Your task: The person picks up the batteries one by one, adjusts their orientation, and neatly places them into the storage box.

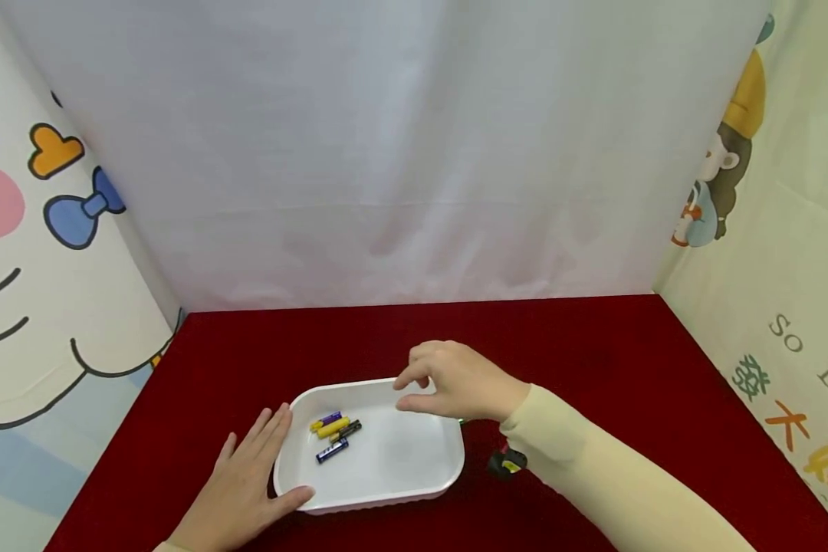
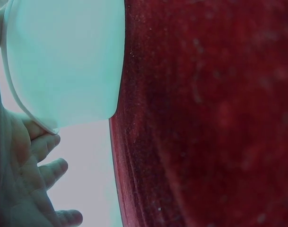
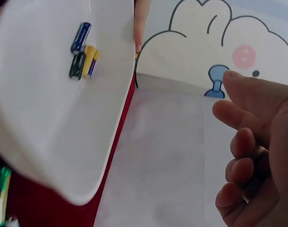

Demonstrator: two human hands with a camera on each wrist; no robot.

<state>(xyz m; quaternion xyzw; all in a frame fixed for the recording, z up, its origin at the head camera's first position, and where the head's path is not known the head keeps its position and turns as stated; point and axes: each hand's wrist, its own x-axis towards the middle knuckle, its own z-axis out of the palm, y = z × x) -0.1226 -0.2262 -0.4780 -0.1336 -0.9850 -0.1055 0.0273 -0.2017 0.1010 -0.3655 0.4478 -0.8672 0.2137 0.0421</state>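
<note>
A white rectangular tray [image 1: 407, 483] rests on the red cloth, with several small batteries in its left part. Among these are a yellow battery [image 1: 333, 428], a dark blue battery [image 1: 332, 450] and a black-and-gold battery [image 1: 346, 431]. My left hand [image 1: 248, 471] touches the tray's left end, its thumb at the near-left corner and its fingers along the side. Over the tray's right far edge hovers my right hand [image 1: 455, 379], thumb and forefinger apart, the other fingers loosely bent. Nothing is between them in the right wrist view.
A green battery [image 3: 2, 196] lies on the cloth outside the tray, mostly hidden in the head view. By the right cuff shows a dark object [image 1: 507, 462] with a yellow-green patch. A white curtain [image 1: 414, 153] closes off the back, with printed cloths at both sides.
</note>
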